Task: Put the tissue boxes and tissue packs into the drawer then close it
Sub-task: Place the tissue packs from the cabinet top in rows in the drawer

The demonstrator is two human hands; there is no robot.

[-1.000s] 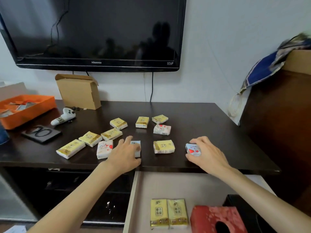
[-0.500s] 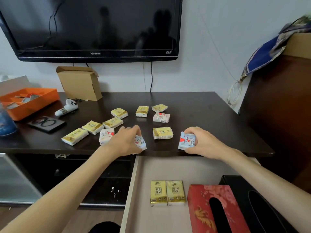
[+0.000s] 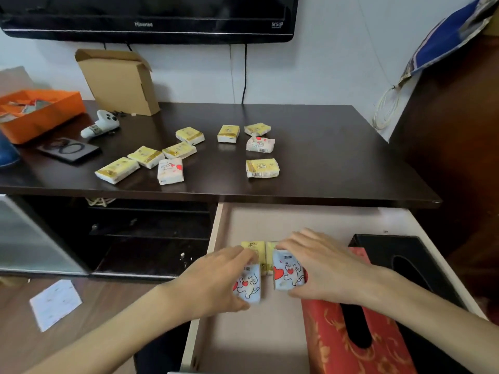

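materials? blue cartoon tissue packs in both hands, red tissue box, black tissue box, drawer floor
Blue cartoon tissue packs: thin printed plastic film, slightly glossy, edges crinkled.
Red floral tissue box: looks fabric or paper covered, matte gold pattern.
Black tissue box: likely faux leather, stitched rim.
Pale drawer floor: smooth beige laminate or painted board, probably.

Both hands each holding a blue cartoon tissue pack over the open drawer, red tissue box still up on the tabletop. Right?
Not quite. In the head view the red tissue box already sits in the open drawer, not on the tabletop. The left hand and right hand do each hold a blue pack over it.
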